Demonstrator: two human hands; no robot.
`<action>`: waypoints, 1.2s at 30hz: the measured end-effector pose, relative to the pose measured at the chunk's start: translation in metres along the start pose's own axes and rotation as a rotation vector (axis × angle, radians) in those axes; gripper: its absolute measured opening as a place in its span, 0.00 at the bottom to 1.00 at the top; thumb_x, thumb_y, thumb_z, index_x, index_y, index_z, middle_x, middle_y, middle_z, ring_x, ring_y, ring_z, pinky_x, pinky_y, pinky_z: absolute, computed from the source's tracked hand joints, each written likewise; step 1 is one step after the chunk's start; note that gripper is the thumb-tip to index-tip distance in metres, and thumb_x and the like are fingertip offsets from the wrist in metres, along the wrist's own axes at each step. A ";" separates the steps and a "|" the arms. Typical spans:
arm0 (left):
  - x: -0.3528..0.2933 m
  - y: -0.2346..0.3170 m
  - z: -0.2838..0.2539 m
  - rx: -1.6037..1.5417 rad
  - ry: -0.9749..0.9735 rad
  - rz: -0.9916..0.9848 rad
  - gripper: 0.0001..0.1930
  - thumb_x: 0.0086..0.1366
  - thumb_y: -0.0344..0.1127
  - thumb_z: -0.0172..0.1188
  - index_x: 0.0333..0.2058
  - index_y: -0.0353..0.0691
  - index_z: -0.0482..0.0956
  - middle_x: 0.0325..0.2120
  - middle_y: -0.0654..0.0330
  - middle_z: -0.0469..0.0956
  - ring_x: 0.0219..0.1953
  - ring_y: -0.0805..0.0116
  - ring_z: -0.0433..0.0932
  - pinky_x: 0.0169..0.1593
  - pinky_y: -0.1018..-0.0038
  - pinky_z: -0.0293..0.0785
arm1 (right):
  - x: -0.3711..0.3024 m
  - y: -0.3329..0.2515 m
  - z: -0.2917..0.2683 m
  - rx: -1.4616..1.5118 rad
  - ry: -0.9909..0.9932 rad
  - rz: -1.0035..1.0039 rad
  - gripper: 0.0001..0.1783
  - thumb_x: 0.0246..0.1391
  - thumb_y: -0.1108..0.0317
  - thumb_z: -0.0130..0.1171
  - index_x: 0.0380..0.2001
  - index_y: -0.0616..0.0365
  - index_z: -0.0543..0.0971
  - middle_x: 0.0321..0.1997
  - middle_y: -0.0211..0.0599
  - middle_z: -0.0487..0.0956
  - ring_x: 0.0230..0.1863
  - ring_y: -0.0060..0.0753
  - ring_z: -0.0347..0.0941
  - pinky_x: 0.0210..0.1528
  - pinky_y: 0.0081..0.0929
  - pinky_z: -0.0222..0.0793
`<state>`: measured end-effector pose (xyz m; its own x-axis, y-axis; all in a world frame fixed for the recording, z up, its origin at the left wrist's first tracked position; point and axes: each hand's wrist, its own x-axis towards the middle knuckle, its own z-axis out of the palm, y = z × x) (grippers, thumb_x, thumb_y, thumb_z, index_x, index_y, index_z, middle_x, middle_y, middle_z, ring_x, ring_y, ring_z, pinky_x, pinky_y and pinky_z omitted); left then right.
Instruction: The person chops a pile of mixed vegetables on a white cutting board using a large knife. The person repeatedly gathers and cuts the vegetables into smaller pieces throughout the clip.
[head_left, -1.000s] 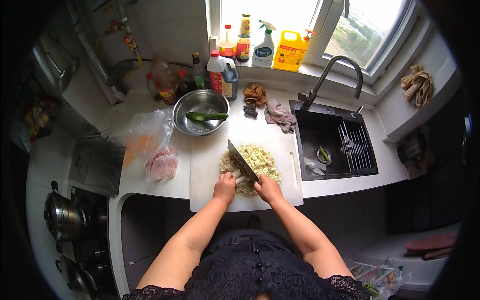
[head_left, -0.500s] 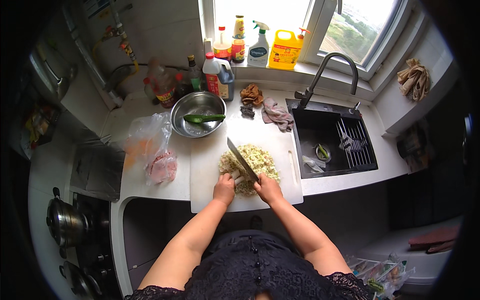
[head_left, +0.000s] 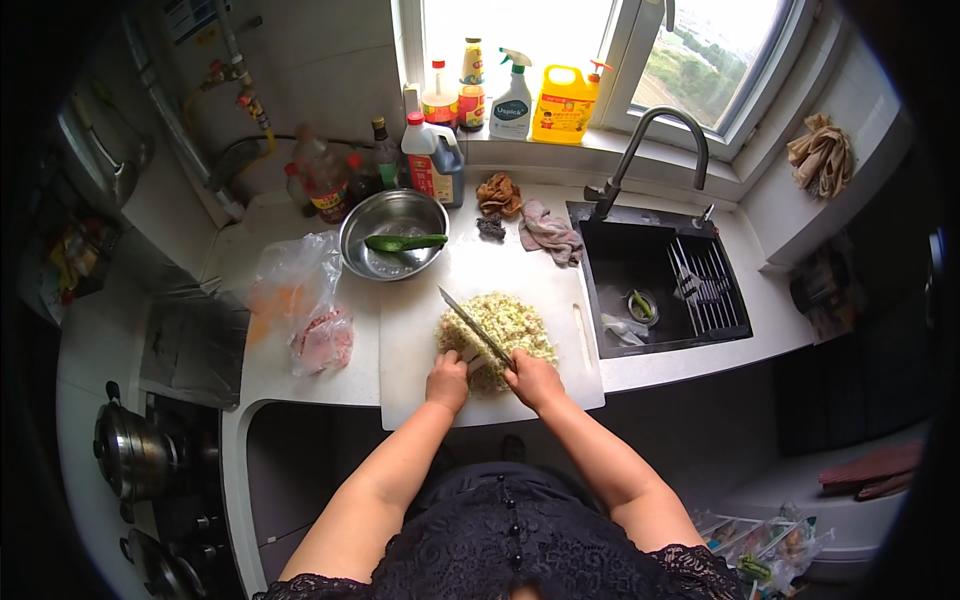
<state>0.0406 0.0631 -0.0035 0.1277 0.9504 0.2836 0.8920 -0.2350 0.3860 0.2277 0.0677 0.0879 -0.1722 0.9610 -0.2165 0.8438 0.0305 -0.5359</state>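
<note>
A white cutting board [head_left: 415, 400] lies at the counter's front edge. On it is a heap of finely chopped pale green vegetable [head_left: 520, 315]. My right hand [head_left: 535, 380] is closed round the handle of a kitchen knife [head_left: 472, 322]. Its blade slants up and left across the heap. At the heap's near left edge rests my left hand [head_left: 447, 380], fingers curled by a small pale piece; what they hold is hard to make out. Behind the board stands a steel bowl [head_left: 360, 255] with a long green vegetable [head_left: 405, 242] inside.
Left of the board lie a clear plastic bag [head_left: 300, 265] and bagged pink meat [head_left: 325, 340]. A black sink [head_left: 620, 275] with a tall faucet is at right. A cloth [head_left: 550, 235], brown dried pieces [head_left: 499, 195] and several bottles [head_left: 434, 165] stand or lie along the back.
The knife has swung so its tip points farther left and its blade lies more slanted across the heap. Both hands have stayed nearly in place. The whole view has shifted slightly.
</note>
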 end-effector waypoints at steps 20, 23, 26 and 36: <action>0.002 0.006 -0.008 -0.048 -0.038 -0.037 0.03 0.51 0.28 0.55 0.23 0.40 0.78 0.36 0.61 0.73 0.40 0.59 0.72 0.41 0.67 0.75 | -0.006 0.005 0.015 0.149 0.086 0.039 0.14 0.49 0.58 0.53 0.32 0.58 0.71 0.28 0.51 0.77 0.35 0.56 0.74 0.38 0.47 0.67; 0.002 0.006 -0.010 -0.048 -0.041 -0.018 0.03 0.51 0.29 0.55 0.23 0.41 0.78 0.35 0.61 0.73 0.40 0.59 0.72 0.40 0.67 0.75 | 0.000 0.009 0.019 0.054 0.065 0.085 0.13 0.50 0.59 0.52 0.32 0.58 0.71 0.28 0.51 0.77 0.34 0.57 0.73 0.38 0.48 0.67; 0.000 0.004 -0.006 -0.057 0.018 -0.017 0.02 0.49 0.31 0.62 0.23 0.41 0.79 0.33 0.62 0.73 0.38 0.58 0.73 0.39 0.67 0.74 | 0.002 0.000 0.007 0.100 0.047 0.030 0.13 0.50 0.59 0.52 0.32 0.58 0.71 0.29 0.52 0.77 0.34 0.57 0.73 0.38 0.48 0.67; 0.002 0.012 -0.014 -0.024 -0.025 -0.083 0.02 0.50 0.32 0.61 0.23 0.42 0.79 0.33 0.65 0.74 0.38 0.62 0.73 0.37 0.67 0.75 | 0.009 0.005 0.002 0.123 0.075 0.008 0.13 0.50 0.60 0.52 0.32 0.59 0.71 0.27 0.51 0.77 0.33 0.56 0.73 0.37 0.47 0.67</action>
<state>0.0455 0.0591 0.0141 0.0649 0.9716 0.2274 0.8892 -0.1598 0.4286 0.2293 0.0757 0.0814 -0.1232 0.9791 -0.1621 0.7754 -0.0070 -0.6314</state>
